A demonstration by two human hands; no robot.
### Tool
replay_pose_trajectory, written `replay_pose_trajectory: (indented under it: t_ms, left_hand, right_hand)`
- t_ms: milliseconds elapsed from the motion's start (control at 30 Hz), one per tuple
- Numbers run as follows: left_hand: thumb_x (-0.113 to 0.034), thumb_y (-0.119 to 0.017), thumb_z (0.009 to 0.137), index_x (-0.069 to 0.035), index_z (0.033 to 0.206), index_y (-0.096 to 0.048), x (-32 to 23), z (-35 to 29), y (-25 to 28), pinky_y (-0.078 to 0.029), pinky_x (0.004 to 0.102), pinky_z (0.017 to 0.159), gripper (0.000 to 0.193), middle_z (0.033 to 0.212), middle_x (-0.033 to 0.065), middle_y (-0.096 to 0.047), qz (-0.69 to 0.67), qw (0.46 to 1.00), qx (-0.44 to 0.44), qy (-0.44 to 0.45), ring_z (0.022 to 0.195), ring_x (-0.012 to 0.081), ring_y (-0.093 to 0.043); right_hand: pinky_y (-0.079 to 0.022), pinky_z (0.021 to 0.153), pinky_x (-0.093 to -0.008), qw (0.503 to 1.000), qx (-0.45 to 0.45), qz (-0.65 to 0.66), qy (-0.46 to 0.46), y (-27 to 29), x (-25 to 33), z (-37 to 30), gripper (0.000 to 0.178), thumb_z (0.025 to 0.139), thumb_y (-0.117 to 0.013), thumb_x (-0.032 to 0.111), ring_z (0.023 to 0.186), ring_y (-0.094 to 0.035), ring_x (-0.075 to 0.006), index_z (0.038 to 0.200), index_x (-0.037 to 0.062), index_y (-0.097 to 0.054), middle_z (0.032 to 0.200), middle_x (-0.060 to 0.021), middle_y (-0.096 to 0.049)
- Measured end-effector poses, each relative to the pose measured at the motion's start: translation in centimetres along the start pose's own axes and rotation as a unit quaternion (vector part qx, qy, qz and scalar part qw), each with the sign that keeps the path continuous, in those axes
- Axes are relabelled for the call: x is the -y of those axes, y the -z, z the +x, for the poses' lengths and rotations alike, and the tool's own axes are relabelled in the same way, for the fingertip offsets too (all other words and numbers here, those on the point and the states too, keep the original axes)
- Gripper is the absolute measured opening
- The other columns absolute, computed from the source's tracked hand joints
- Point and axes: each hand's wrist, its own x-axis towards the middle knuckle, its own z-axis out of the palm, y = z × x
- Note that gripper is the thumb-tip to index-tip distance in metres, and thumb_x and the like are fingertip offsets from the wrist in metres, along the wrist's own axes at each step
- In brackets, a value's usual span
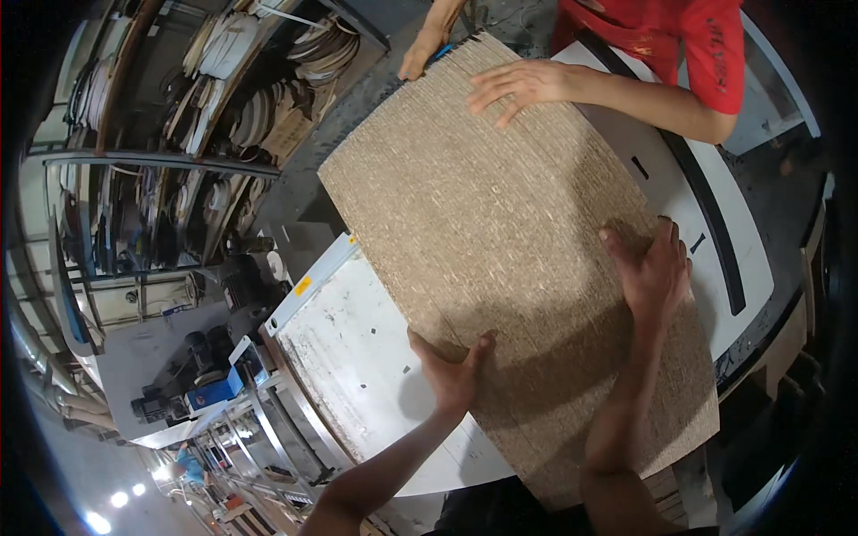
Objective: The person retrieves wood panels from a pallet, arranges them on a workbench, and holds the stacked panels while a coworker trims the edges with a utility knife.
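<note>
A large stack of brown chipboard strips (474, 223), their rough edges side by side facing up, spans the middle from the far end to my body. My left hand (451, 371) grips its left edge, thumb on top and fingers partly hidden over the side. At the right edge my right hand (652, 277) grips too, its thumb lying on the chipboard and its fingers at the side. Across from me a co-worker's hand (514, 89) lies flat on the far part of the stack. The co-worker's other hand (424, 55) is at the far left corner, by something blue.
Beneath the stack is a white machine table (344, 357), with another white panel (719, 259) bearing a curved black strip on the right. A machine with motors (192, 375) stands at left. Behind it, shelves (161, 161) hold many edging rolls. The co-worker wears red (643, 36).
</note>
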Motion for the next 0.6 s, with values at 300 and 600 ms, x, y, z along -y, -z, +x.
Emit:
replay_pose_trajectory:
  t_ms: [300, 600]
  left_hand:
    - [-0.054, -0.102, 0.077, 0.005, 0.170, -0.011, -1.1, -0.2, 0.2, -0.041, 0.0542, 0.125, 0.143, 0.159, 0.0345, -0.046, 0.014, 1.000, 0.007, 0.018, 0.149, 0.0470, -0.048]
    - [-0.057, -0.101, 0.076, 0.005, 0.171, -0.011, -0.6, -0.2, 0.2, -0.042, 0.0551, 0.124, 0.144, 0.160, 0.0344, -0.046, 0.016, 1.000, 0.002, 0.001, 0.150, 0.0468, -0.048]
  right_hand:
    - [-0.053, 0.097, -0.0557, 1.000, -0.015, 0.025, 0.010, -0.5, -0.5, 0.0, 0.109, 0.075, -0.078, 0.091, 0.114, -0.070, -0.0382, 0.133, -0.0014, -0.064, 0.119, -0.0199, -0.071]
    - [-0.053, 0.095, -0.0561, 0.998, -0.045, 0.029, 0.026, -0.7, -0.8, 0.0, 0.105, 0.074, -0.081, 0.088, 0.110, -0.071, -0.0370, 0.130, 0.0011, -0.065, 0.117, -0.0177, -0.071]
